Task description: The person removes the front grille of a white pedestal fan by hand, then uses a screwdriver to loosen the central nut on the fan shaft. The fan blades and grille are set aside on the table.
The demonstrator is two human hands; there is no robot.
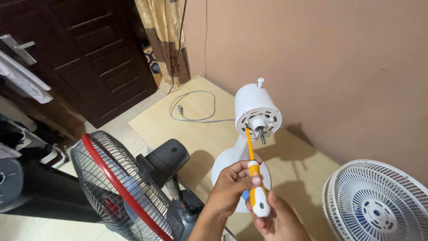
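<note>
Gripping one screwdriver (255,178), left hand (232,185) pinching shaft, right hand (276,218) wrapped around handle, tip at fan motor (257,110).

A black fan (129,187) with a red-rimmed wire guard stands at the lower left, its dark motor housing (167,157) behind the guard. A white plastic fan grille (379,201) lies at the lower right, on the light wooden bench (209,134). A grey power cord (196,109) curls on the far part of that bench. Behind stand a dark brown panelled door (102,53) and a yellowish curtain (165,40), with a plain pink wall (334,58) to the right.
</note>
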